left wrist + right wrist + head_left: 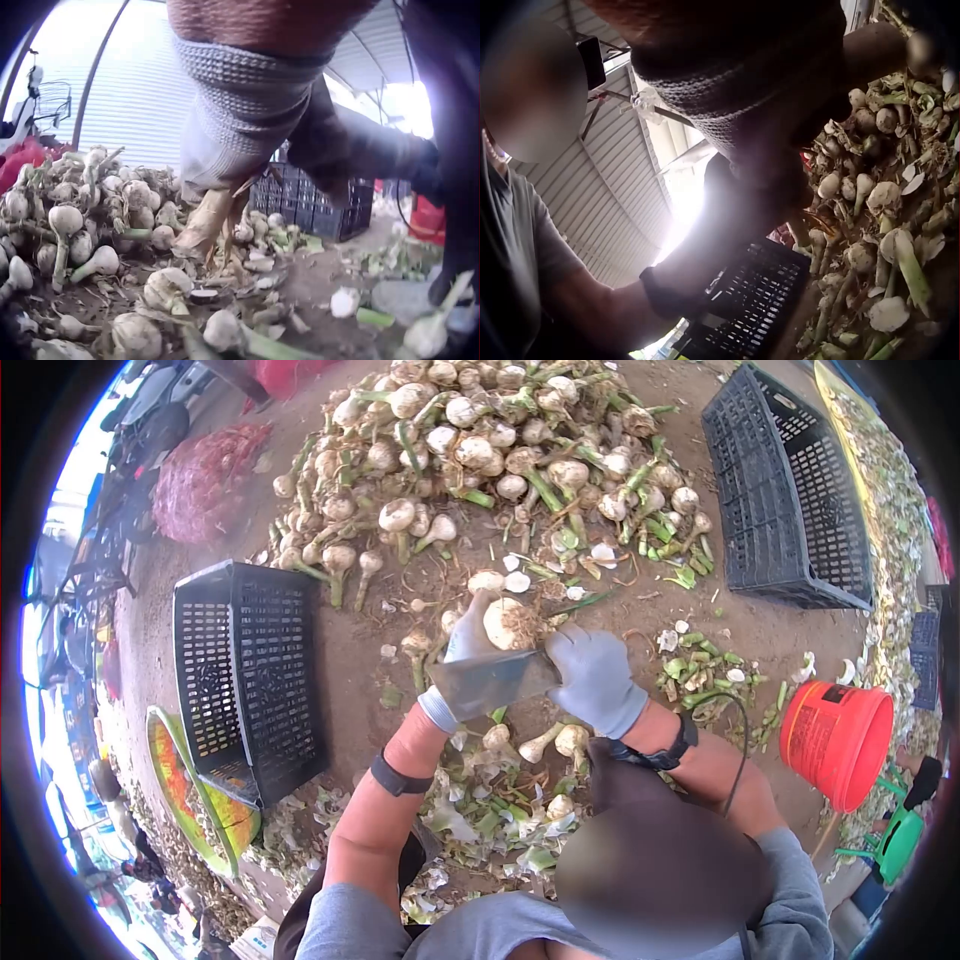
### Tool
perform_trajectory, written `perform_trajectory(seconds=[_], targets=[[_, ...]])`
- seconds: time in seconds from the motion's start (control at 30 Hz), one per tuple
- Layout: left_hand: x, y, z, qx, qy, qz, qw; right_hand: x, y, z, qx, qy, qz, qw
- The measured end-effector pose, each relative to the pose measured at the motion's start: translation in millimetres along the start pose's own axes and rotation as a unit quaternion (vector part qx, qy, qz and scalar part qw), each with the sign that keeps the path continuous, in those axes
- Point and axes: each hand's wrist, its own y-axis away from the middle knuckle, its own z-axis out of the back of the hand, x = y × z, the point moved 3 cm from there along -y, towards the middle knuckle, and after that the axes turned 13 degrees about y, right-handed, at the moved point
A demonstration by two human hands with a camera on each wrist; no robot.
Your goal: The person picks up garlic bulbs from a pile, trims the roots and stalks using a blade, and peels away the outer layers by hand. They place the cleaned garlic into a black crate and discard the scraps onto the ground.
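My gloved left hand grips a garlic plant, its round white bulb beside the thumb and its roots facing right. In the left wrist view, a dry stalk comes out below the glove. My gloved right hand holds a broad-bladed knife; its fingers cover the handle. The blade reaches leftward, overlapping the left glove near the wrist in the head view. Both hands are over the dirt floor, in front of a large heap of garlic with stalks. Deep shadow hides the right hand's fingers in its wrist view.
Black plastic crates stand at left and at upper right. A red bucket sits at right, near a green stool. Cut stalk pieces and garlic trimmings litter the floor. A red mesh sack lies at upper left.
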Motion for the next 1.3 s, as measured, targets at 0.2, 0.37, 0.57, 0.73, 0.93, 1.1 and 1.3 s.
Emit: perform_trajectory(seconds=[0.2,0.37,0.57,0.73,0.93,1.1,1.3], targets=[[21,-8,-8,0.020,0.148,0.059,0.987,-4,2,-3,-0.053,0.041,-0.018,0.998],[19,-6,-19,0.028,0.104,0.030,0.994,-11,11,-1,-0.046,0.060,-0.045,0.996],[-74,30,-35,0.149,-0.099,-0.213,0.961,-97,39,-47,0.304,-0.022,-0.297,0.905],[-67,14,-26,-0.029,-0.210,-0.224,0.951,-98,61,-63,0.079,-0.117,-0.252,0.958],[-32,49,-54,-0.151,0.285,0.071,0.944,-77,81,-11,-0.055,-0.236,-0.157,0.957],[-4,52,-42,0.087,0.139,0.053,0.985,-134,131,-99,0.028,-0.241,-0.322,0.915],[88,3,59,-0.179,-0.544,0.211,0.792,-113,106,-85,0.069,-0.299,-0.384,0.871]])
